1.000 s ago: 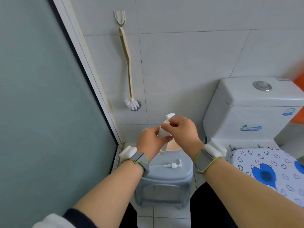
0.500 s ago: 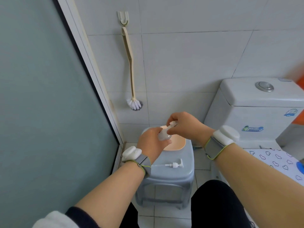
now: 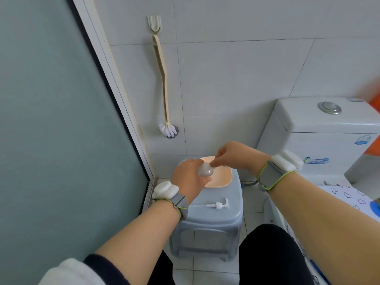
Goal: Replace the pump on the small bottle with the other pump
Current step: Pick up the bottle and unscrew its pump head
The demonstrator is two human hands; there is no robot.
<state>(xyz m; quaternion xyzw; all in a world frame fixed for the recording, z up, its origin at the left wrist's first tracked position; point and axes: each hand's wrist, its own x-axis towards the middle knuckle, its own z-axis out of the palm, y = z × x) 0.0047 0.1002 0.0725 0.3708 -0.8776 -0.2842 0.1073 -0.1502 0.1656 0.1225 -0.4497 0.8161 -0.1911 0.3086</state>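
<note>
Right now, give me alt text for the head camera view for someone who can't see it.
Above a grey plastic stool, the left hand grips a small white bottle while the right hand pinches its top. A spare white pump lies on the stool beside a peach dish; a toilet brush hangs on the tiled wall.

Small clear bottle [image 3: 205,171] mid-frame, gripped & tilted; spare white pump [image 3: 218,205] lying flat just below it.
</note>
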